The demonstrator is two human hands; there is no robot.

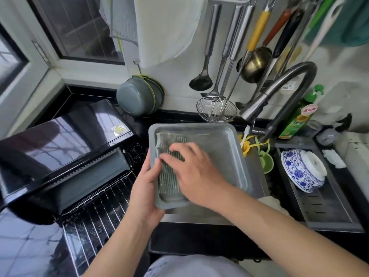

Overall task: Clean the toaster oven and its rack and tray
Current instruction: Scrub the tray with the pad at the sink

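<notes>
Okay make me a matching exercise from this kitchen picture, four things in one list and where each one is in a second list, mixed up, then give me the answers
Things:
1. tray
2. wire rack
3. blue-and-white bowl
4. ladle

Places:
A. hanging on the wall
B. upside down on the drainer at the right
C. held over the sink
D. on the counter in front of the toaster oven

Pairs: 1-C, 2-D, 3-B, 4-A
</notes>
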